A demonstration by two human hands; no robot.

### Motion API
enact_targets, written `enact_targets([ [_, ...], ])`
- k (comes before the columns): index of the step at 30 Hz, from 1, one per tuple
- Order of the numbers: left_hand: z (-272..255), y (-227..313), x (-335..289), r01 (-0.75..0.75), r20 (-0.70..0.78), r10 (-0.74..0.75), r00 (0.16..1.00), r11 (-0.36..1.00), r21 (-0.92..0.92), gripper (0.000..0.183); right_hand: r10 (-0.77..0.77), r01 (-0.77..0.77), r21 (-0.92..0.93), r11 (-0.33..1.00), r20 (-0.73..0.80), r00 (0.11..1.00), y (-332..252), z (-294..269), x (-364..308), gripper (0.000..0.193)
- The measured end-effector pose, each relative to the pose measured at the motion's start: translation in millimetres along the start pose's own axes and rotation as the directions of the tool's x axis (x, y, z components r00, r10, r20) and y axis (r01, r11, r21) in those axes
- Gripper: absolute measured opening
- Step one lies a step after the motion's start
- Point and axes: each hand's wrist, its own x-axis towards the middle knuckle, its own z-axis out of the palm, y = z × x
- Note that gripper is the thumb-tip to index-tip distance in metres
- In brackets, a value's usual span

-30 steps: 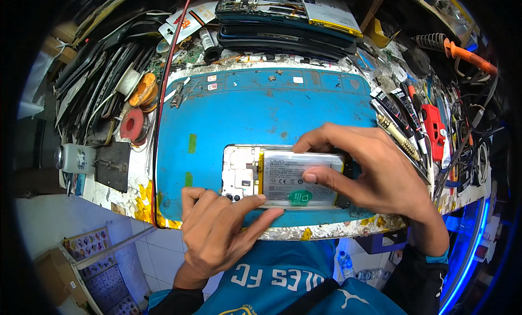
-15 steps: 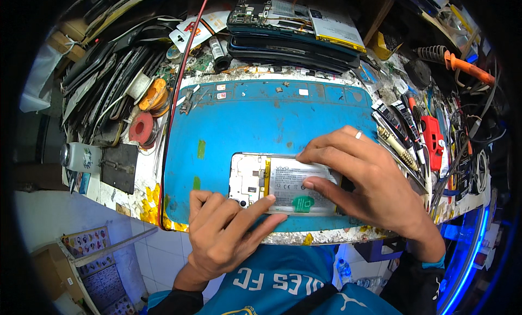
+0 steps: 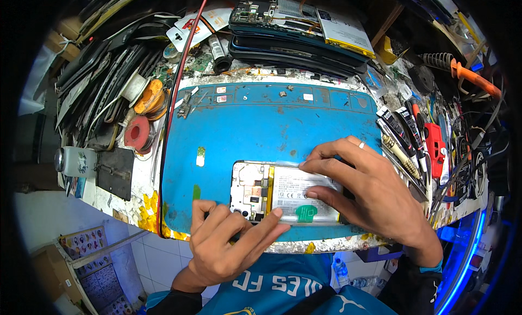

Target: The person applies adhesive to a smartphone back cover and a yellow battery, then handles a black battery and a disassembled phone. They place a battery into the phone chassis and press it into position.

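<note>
An opened smartphone [image 3: 253, 190] lies face down at the near side of a blue work mat [image 3: 239, 124], its circuit board side to the left. A silver battery [image 3: 291, 187] with a yellow strip and a green sticker fills its right part. My left hand [image 3: 225, 241] is closed at the phone's near edge, one fingertip on the battery's near left corner and the thumb along the edge. Over the right end arches my right hand [image 3: 375, 192], its thumb on the battery and its fingers at the far edge. My right hand hides that end of the phone.
A stack of opened phones [image 3: 299, 37] stands behind the mat. Left are solder spools [image 3: 138, 131], a glass jar [image 3: 76, 161] and piled phone parts. Tweezers, a red tool [image 3: 433, 146] and an orange-handled soldering iron [image 3: 473, 78] are right. A red cable [image 3: 175, 97] crosses the mat's left edge.
The view has shifted slightly, so the phone and mat sit a little lower in the picture. Both hands keep nearly the same hold. Glare on the battery has changed.
</note>
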Motion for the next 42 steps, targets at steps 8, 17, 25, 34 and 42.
enact_targets([
  [8,-1.0,-2.2,1.2,-0.022,0.033,0.021,0.999,1.0,0.014,0.037,0.037,-0.036,0.04,0.999,-0.02,0.999,0.5,0.7,2.5,0.033],
  [17,-15.2,6.6,17.2,-0.08,0.193,0.069,0.979,0.995,0.051,0.038,0.143,-0.139,0.181,0.974,-0.009,0.99,10.9,-11.1,2.2,0.039],
  [25,-10.4,3.0,31.3,-0.162,0.325,0.191,0.926,0.98,-0.113,0.036,0.247,-0.239,0.228,0.944,-0.005,0.969,11.7,-11.5,2.5,0.039],
  [34,-19.6,-13.4,34.5,-0.044,0.242,0.127,0.962,0.945,-0.324,0.045,0.011,-0.028,-0.14,0.99,-0.119,0.993,3.7,-14.9,-12.4,0.03],
  [42,-23.7,-15.1,33.4,-0.015,0.359,0.117,0.926,0.961,-0.275,0.043,-0.218,0.206,-0.409,0.889,0.018,0.976,-15.4,3.4,-55.1,0.036],
])
